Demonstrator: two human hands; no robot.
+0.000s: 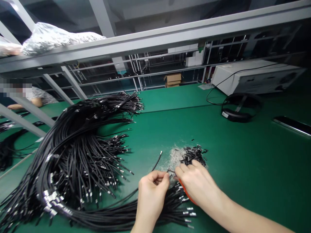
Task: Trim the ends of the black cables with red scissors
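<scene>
My left hand [153,192] is closed in a pinch on the end of a black cable [159,160], at the lower middle of the view. Just right of it, my right hand [195,181] is wrapped round a tool with an orange-red handle [187,193], its metal tip close to my left fingertips. Short black offcuts [193,154] lie heaped behind my right hand, beside a patch of pale, thin strands [177,157]. A thick bundle of black cables [102,216] with silvery ends passes beneath both hands.
A large pile of black cables [80,129] spreads over the left of the green table [243,161]. At the right are a black ring-shaped object [236,115], a phone-like slab [293,125] and a white box-shaped device [252,77]. A person's arm [36,102] shows far left.
</scene>
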